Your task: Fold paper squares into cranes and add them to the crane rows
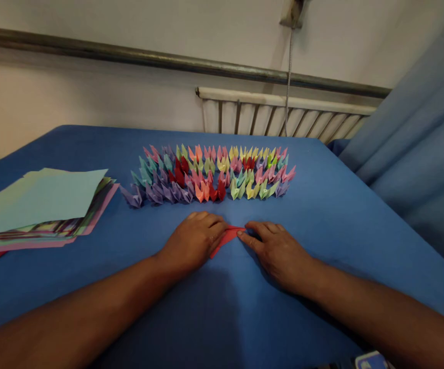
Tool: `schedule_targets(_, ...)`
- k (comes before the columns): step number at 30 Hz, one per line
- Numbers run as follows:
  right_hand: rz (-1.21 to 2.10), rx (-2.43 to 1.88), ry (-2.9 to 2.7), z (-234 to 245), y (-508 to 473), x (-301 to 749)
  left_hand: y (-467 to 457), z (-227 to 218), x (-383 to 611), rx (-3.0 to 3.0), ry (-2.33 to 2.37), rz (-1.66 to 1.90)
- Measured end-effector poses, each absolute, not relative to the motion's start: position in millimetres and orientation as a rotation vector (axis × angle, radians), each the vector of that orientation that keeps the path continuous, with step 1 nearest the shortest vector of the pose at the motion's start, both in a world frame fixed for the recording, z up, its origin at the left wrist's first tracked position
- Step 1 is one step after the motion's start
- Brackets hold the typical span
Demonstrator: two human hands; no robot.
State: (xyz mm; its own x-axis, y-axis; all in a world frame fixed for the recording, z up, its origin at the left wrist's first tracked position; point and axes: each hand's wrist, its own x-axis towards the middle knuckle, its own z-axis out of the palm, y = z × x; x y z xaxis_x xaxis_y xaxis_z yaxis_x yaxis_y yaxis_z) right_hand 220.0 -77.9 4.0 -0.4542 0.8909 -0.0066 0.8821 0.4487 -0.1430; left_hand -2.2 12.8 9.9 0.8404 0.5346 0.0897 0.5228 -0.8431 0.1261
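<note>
1. Fingers (217, 231) of the left hand (191, 238) bunched over the left part of the red paper (227, 237); right hand (281, 251) thumb touching its right end; pinch unconfirmed for both.
2. Paper lies folded on desk (344, 230); judged light, easily creased; hold by edges.
3. Forearms angled inward; palms down.

Red paper (228, 238), plain blue tabletop (321, 215), paper figures (209, 167) in purple, pink, yellow and deep red, multicoloured sheets (47, 202) topped pale blue, blue curtain (417, 133)
</note>
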Motion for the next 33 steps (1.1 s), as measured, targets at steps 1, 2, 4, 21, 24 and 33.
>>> schedule_targets(1, 0.186, -1.604, -2.617, 4, -78, 220, 12, 11, -2, 2.943, 0.843, 0.154)
schedule_targets(2, 0.18, -1.607, -2.62, 4, -78, 220, 12, 11, -1, 2.961, 0.846, 0.133)
schedule_targets(4, 0.177, -1.611, -2.618, 5, -79, 220, 12, 12, -1, 2.985, 0.846, 0.116)
schedule_targets(21, 0.171, -1.68, -2.356, -3, -75, 212, 10, 15, -5, 3.01, 0.733, 0.224)
schedule_targets(24, 0.181, -1.65, -2.404, -3, -75, 209, 9, 14, -5, 3.014, 0.724, 0.209)
schedule_targets(33, 0.164, -1.613, -2.362, -3, -76, 209, 3, 9, -6, 3.014, 0.741, 0.189)
